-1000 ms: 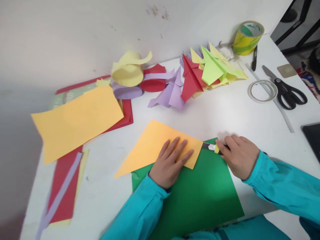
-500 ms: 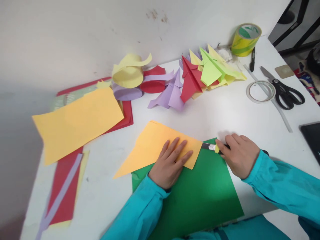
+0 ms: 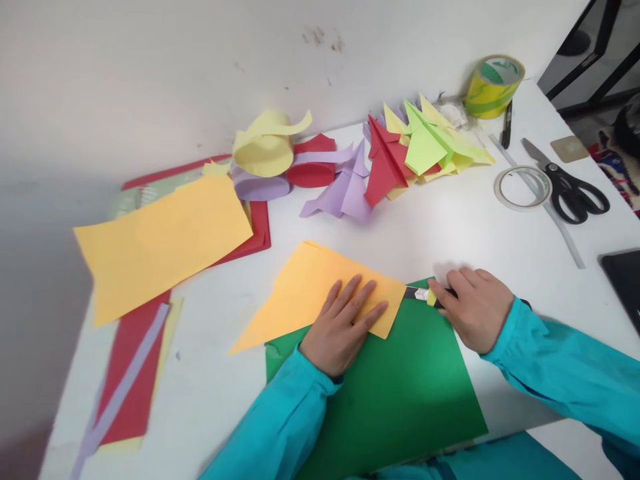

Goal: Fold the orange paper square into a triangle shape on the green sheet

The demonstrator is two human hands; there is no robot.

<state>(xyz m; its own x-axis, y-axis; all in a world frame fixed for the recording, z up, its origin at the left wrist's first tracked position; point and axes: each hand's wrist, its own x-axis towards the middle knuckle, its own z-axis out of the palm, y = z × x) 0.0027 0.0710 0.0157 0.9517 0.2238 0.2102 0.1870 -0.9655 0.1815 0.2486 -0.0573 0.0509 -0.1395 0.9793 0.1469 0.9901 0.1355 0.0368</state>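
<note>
My left hand [image 3: 343, 330] lies flat with fingers spread on a folded sheet of orange paper [image 3: 300, 293], pressing it down. My right hand [image 3: 473, 307] is wrapped round a utility knife [image 3: 431, 297] with a yellow and black body. The knife's blade reaches the paper's right end and seems to be slipped in at the fold; its tip is hidden. Under the paper's lower edge lies a large green sheet [image 3: 400, 393], which also runs beneath my left wrist.
Orange paper [image 3: 165, 243] lies over red sheets at left, above paper strips [image 3: 133, 373]. Paper planes [image 3: 385, 160] and curled paper rings [image 3: 265, 157] line the wall. Scissors [image 3: 575, 190], a clear tape roll [image 3: 523, 188] and yellow tape [image 3: 495, 87] lie at right.
The view has shifted slightly. Both hands, the knife and the folded orange paper keep nearly the same positions to one another.
</note>
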